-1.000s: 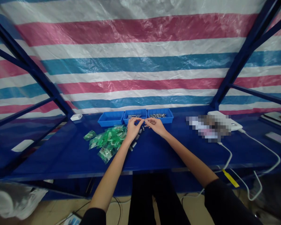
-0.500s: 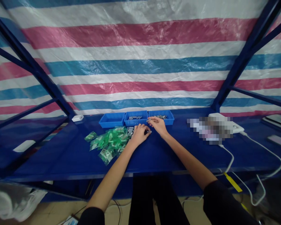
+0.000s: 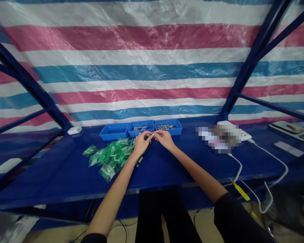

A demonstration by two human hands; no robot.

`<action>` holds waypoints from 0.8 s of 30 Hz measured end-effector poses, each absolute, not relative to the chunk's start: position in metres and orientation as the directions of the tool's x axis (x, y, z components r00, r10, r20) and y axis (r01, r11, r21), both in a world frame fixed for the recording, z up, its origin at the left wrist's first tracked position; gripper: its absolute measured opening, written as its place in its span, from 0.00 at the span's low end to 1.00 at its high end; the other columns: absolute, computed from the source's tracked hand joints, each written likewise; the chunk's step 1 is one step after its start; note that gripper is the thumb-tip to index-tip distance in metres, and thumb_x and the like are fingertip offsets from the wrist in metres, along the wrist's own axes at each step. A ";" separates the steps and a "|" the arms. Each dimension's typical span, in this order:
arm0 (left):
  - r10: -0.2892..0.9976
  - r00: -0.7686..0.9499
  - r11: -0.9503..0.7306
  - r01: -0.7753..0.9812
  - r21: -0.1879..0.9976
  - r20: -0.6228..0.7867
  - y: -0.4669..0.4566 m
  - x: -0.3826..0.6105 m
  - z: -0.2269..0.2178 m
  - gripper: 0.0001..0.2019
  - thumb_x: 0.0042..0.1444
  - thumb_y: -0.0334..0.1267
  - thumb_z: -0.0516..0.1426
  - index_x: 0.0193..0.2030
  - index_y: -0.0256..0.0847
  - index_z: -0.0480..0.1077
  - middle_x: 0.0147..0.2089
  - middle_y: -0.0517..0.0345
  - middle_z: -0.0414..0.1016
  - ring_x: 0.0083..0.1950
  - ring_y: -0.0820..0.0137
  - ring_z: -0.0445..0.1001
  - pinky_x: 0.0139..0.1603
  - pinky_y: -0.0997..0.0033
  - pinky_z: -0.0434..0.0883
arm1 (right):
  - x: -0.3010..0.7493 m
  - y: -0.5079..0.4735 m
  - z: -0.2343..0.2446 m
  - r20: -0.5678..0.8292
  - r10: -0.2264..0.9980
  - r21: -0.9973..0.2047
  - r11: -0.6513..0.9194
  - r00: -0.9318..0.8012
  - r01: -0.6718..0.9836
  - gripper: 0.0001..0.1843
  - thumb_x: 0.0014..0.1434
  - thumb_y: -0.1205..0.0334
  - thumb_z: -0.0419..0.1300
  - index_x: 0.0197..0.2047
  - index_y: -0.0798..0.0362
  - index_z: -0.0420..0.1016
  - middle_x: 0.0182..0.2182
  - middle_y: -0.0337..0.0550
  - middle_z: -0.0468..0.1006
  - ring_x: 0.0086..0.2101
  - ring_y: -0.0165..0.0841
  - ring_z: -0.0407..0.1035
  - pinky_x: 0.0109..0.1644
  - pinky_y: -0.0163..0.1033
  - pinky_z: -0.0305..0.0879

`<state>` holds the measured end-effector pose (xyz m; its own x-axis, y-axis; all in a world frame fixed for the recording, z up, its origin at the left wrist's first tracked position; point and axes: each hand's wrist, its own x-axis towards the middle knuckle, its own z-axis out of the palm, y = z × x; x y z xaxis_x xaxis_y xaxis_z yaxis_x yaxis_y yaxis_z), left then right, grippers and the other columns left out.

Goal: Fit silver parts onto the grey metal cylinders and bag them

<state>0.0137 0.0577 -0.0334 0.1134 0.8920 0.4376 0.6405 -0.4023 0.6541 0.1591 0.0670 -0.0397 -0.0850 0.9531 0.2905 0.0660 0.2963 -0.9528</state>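
My left hand (image 3: 141, 143) and my right hand (image 3: 164, 138) meet fingertip to fingertip over the blue table (image 3: 167, 165), just in front of the blue trays. Both hands pinch a small silvery metal part (image 3: 152, 135) between them. The middle blue tray (image 3: 141, 128) holds a few metal parts. In the right blue tray (image 3: 168, 127) lie several small silvery parts. The left blue tray (image 3: 114, 131) looks bare. A heap of small green plastic bags (image 3: 108, 156) lies to the left of my left hand. Small dark parts (image 3: 139, 160) lie loose by my left wrist.
A white device (image 3: 234, 131) with white cables (image 3: 266, 165) sits at the right, beside a blurred patch. A small white box (image 3: 74, 130) rests at the back left. Flat devices (image 3: 290, 128) lie far right. Blue frame posts and a striped tarp close in the back.
My right hand came back from the right tray to meet my left hand, which rose from the table. The view shifted slightly to the right.
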 end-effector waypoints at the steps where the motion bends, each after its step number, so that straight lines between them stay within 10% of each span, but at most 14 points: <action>1: 0.888 0.098 -0.417 0.583 0.698 0.448 0.058 0.013 -0.032 0.09 0.54 0.42 0.55 0.38 0.41 0.71 0.33 0.57 0.75 0.36 0.68 0.69 0.40 0.68 0.65 | 0.158 0.067 -0.040 0.262 0.960 -0.965 0.264 -0.100 0.006 0.15 0.51 0.51 0.59 0.33 0.54 0.78 0.25 0.42 0.78 0.27 0.32 0.73 0.33 0.37 0.70; 7: 0.891 0.011 -0.422 0.388 0.820 0.454 0.059 0.013 -0.028 0.11 0.54 0.41 0.54 0.41 0.39 0.70 0.35 0.57 0.73 0.33 0.72 0.69 0.37 0.71 0.67 | 0.146 0.064 -0.047 0.142 0.975 -0.969 0.102 -0.172 -0.223 0.19 0.43 0.52 0.65 0.38 0.53 0.77 0.31 0.42 0.80 0.31 0.32 0.74 0.37 0.38 0.71; 17: 0.912 0.079 -0.401 0.388 0.830 0.403 0.059 0.015 -0.032 0.13 0.56 0.40 0.52 0.46 0.39 0.65 0.31 0.59 0.72 0.34 0.71 0.71 0.36 0.72 0.66 | 0.146 0.070 -0.050 0.251 0.966 -0.961 0.243 -0.056 -0.130 0.18 0.47 0.50 0.61 0.37 0.53 0.77 0.29 0.43 0.79 0.28 0.31 0.72 0.32 0.36 0.69; 24: 0.880 0.284 -0.434 0.808 0.400 0.382 0.053 0.006 -0.036 0.20 0.51 0.44 0.58 0.50 0.43 0.63 0.41 0.56 0.70 0.44 0.63 0.67 0.47 0.61 0.60 | 0.159 0.077 -0.047 0.245 0.966 -0.968 0.248 0.079 -0.033 0.16 0.45 0.52 0.63 0.31 0.56 0.75 0.20 0.41 0.76 0.21 0.30 0.69 0.27 0.36 0.69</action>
<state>0.0055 0.0533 -0.0356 0.2835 0.8798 0.3815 0.8077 -0.4336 0.3996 0.1592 0.0766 -0.0467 0.0794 0.9663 0.2448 -0.0329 0.2480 -0.9682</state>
